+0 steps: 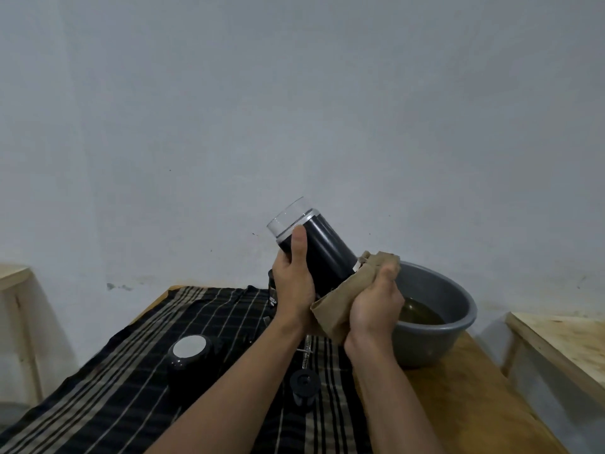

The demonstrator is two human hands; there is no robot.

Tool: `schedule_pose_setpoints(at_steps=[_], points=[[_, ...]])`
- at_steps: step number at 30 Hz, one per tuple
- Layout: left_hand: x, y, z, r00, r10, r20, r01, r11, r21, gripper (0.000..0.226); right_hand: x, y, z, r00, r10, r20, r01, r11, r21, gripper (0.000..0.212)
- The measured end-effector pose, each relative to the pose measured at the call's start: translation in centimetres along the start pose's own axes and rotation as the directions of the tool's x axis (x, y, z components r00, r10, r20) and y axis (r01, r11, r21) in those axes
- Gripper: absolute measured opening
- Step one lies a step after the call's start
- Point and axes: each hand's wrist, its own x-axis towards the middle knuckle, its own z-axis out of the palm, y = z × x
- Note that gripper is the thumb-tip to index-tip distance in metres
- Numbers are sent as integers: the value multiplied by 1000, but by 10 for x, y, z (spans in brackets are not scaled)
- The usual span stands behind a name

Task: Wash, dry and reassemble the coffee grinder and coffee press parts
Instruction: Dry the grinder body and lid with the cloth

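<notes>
- The grinder [319, 253], a black cylinder with a clear cap at its upper end, is held up in the air above the far part of the table, tilted with the cap toward the upper left.
- The left hand [293, 283] is wrapped around the grinder's body just below the cap, thumb lying up along its side.
- The right hand [373, 306] is closed on a tan cloth [347, 299], which is pressed around the grinder's lower end.
- Just behind and to the right of the hands sits a grey basin [451, 306] near the table's far right corner, with dark, murky water in it.
- The table [458, 398] is bare wood on its right side; a black striped cloth [131, 371] covers its left and middle.
- On the striped cloth, toward the left, rests a black lid [190, 355] with a pale round top.
- Nearer the middle, between the forearms, lies a small black round part [304, 386], and just beyond it a thin metal rod [307, 352].
- A dark jar-like piece [272, 290] stands at the far edge, mostly hidden behind the left hand; I can't tell what it is.
- Pale wooden furniture shows at both sides of the room, apart from the table.
</notes>
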Motion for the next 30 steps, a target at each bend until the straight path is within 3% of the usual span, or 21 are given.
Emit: schedule_pose_setpoints(at_steps=[2,5,6,8,10,12,16,20,23,26,28,30], points=[[0,-2,1,1000,-9,-15,9,1000,10,65,1,1,-1,973,-229,-37,222,966,-131,47],[-3,3,10,996,-46,-76,42,997,-58,76,3,4,4,905,-419,-69,394,890,-229,43],[-3,4,12,995,-43,-92,34,995,-90,76,5,4,5,904,-408,-127,378,903,-204,43],[-4,3,15,993,-30,-111,13,988,-157,67,9,-2,5,952,-173,-254,182,983,12,47],[0,1,13,988,-34,-154,3,979,-203,66,14,-8,2,967,126,-220,-64,961,270,56],[9,1,10,979,-65,-195,13,965,-260,75,13,-11,0,960,250,-125,-201,929,312,62],[18,2,8,965,-110,-240,41,961,-275,86,-5,-8,1,982,184,41,-188,970,151,56],[15,1,10,966,-132,-223,56,947,-317,70,-17,4,-8,973,-95,209,125,983,-133,53],[14,2,11,976,-77,-202,13,954,-301,62,-19,15,-13,929,-127,347,273,869,-413,66],[15,-3,7,979,30,-203,-71,978,-196,45,-19,12,-15,944,-100,314,232,878,-419,62],[15,-5,3,981,89,-172,-114,983,-142,51,-12,6,-17,958,-31,286,126,939,-319,44],[15,-5,0,986,117,-117,-132,983,-129,57,-5,4,-19,962,73,264,-25,983,-181,40]])
